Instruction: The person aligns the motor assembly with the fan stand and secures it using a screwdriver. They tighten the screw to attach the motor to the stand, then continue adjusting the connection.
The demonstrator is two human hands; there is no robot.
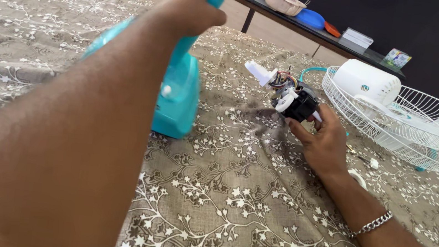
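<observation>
Right hand (324, 142): fingers curled round a small fan motor (295, 99), thumb on its near side, fingertips on the far side; grip closed on the black body. Motor lies low over the bedspread (232, 198), white shaft end tilted up and to the left, coloured wires showing at its top. A chain bracelet (370, 224) sits on the wrist.

Left hand (189, 5): wrapped round the upper part of a turquoise fan stand (178, 93), seen from the back of the hand; fingers hidden on the far side, so their spread cannot be told, though the hand is closed about the stem. Stand's base rests on the bedspread, upright, just left of the motor and apart from it.

Bedspread: brown, white floral print, covers the whole surface.

White wire grille (424, 137): lies flat to the right of the motor, near it. A white motor cover (367, 81) rests on it.

Dark shelf (319, 35) behind: beige bowl (283, 2), blue lid (310, 18), small white box (357, 37).
</observation>
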